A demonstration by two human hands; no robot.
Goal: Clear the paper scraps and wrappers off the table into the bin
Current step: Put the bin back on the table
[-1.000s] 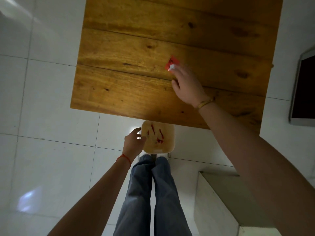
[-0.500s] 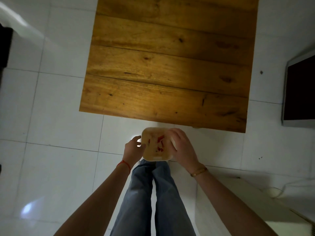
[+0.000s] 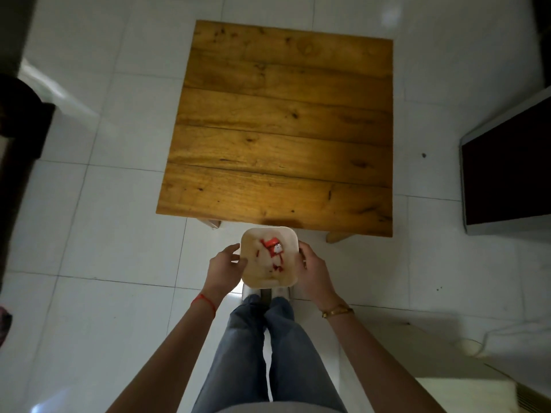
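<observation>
A small cream bin (image 3: pixel 250 271) hangs in front of my legs, just before the near edge of the wooden table (image 3: pixel 280 132). Red and white wrappers (image 3: pixel 272 248) lie inside it. My left hand (image 3: pixel 225 268) grips the bin's left side. My right hand (image 3: pixel 313 271) grips its right side. The tabletop shows only bare planks, with no scraps visible on it.
White tiled floor surrounds the table. A dark screen in a white frame (image 3: pixel 507 162) lies on the floor at the right. A pale box (image 3: pixel 465 394) stands at the lower right, with a cable (image 3: pixel 477 344) beside it. Dark furniture (image 3: pixel 18 129) stands at the left edge.
My right hand lifted the red wrapper off the table, dropped it into the bin, and now holds the bin's right side. The view has pulled back from the table.
</observation>
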